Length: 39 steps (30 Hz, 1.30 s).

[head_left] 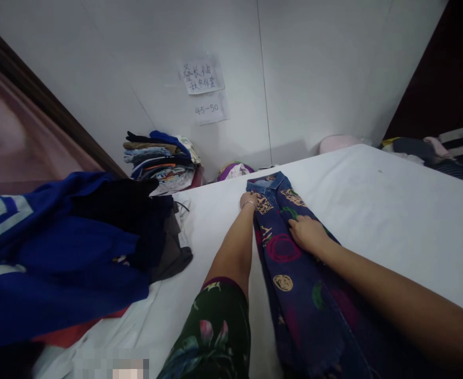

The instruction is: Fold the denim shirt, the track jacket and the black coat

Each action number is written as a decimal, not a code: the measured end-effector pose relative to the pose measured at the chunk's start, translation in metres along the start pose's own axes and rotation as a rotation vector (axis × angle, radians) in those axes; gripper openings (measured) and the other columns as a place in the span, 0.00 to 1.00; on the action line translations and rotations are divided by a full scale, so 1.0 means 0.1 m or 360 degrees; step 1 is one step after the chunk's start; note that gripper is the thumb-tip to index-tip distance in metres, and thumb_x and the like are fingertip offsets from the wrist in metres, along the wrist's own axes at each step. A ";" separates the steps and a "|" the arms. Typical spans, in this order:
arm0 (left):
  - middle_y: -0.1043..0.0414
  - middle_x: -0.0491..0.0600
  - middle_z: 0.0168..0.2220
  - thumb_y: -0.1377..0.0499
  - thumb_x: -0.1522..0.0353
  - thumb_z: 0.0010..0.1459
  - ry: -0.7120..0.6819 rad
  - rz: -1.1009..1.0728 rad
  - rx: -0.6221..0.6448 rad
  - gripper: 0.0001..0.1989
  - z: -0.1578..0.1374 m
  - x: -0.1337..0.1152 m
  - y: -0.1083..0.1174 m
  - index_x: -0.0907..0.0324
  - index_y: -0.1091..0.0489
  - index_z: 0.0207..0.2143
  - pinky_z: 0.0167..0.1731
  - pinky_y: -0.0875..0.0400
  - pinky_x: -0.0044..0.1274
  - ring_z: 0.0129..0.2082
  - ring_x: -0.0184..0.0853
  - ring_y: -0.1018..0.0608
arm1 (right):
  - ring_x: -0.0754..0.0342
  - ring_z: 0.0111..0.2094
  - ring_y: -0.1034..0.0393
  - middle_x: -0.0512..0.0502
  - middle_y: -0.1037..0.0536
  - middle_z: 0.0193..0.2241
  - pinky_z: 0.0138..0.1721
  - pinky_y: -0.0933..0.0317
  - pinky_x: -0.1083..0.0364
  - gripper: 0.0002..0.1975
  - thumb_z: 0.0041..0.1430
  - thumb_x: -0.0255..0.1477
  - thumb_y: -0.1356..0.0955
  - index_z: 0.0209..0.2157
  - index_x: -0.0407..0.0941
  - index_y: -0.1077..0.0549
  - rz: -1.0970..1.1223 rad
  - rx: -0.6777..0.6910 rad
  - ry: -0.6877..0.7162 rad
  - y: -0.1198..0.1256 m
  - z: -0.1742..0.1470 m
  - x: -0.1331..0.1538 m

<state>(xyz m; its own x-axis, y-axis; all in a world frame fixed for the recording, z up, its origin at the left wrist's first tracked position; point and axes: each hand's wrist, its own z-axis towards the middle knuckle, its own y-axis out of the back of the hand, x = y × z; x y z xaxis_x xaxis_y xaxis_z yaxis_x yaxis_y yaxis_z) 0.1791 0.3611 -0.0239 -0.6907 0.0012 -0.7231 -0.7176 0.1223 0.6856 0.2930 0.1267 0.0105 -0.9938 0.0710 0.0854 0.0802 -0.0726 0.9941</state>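
Note:
A dark blue denim jacket with printed circles, tan patches and coloured shapes lies lengthwise on the white-covered table, its collar pointing away from me. My left hand is closed on the jacket's left shoulder edge just below the collar, its fingertips partly hidden. Lower down and to the right, my right hand has its fingers curled against the front of the jacket, pinching the cloth. The near end of the jacket runs out of the bottom of the view, partly under my right forearm.
A heap of blue and dark clothes covers the left side of the white sheet. Behind the far edge stand a folded clothes stack and a pink item. More clothes lie at far right. Paper signs hang on the wall.

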 end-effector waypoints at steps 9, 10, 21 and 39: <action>0.22 0.55 0.39 0.41 0.61 0.55 -0.0160 0.0094 -0.0075 0.17 -0.06 0.10 0.12 0.63 0.26 0.42 0.38 0.32 0.22 0.40 0.37 0.23 | 0.41 0.64 0.55 0.35 0.41 0.61 0.61 0.59 0.41 0.33 0.62 0.48 0.43 0.59 0.39 0.37 0.0094 -0.0132 0.0600 -0.32 0.04 0.37; 0.24 0.57 0.43 0.41 0.61 0.55 -0.0181 0.0116 -0.0125 0.20 -0.06 0.09 0.15 0.63 0.28 0.47 0.42 0.33 0.23 0.44 0.38 0.24 | 0.40 0.64 0.55 0.35 0.40 0.61 0.61 0.59 0.40 0.33 0.62 0.48 0.43 0.58 0.39 0.36 0.0097 -0.0115 0.0584 -0.38 0.02 0.38; 0.54 0.54 0.66 0.48 0.57 0.59 -0.0612 0.0616 0.0260 0.27 -0.33 0.08 -0.13 0.57 0.41 0.59 0.61 0.58 0.41 0.66 0.47 0.55 | 0.40 0.64 0.56 0.35 0.39 0.60 0.62 0.63 0.41 0.34 0.61 0.49 0.44 0.59 0.38 0.36 0.0158 -0.0136 0.0567 -0.46 0.02 0.36; 0.34 0.61 0.54 0.39 0.66 0.52 0.0241 -0.0776 0.0256 0.30 -2.69 0.73 0.46 0.63 0.41 0.57 0.34 0.28 0.24 0.43 0.37 0.24 | 0.49 0.61 0.46 0.46 0.36 0.59 0.61 0.53 0.49 0.24 0.56 0.36 0.34 0.54 0.47 0.31 0.1195 -0.0147 0.0049 -0.20 0.16 -0.09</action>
<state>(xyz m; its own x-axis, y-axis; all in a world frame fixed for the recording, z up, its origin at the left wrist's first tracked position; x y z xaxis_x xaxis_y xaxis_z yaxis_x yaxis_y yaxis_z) 0.0715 0.0994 -0.0230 -0.2945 -0.2356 -0.9262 -0.9439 0.2234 0.2433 0.3014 0.1431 -0.0096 -0.6765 -0.0581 0.7341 0.7310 -0.1735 0.6599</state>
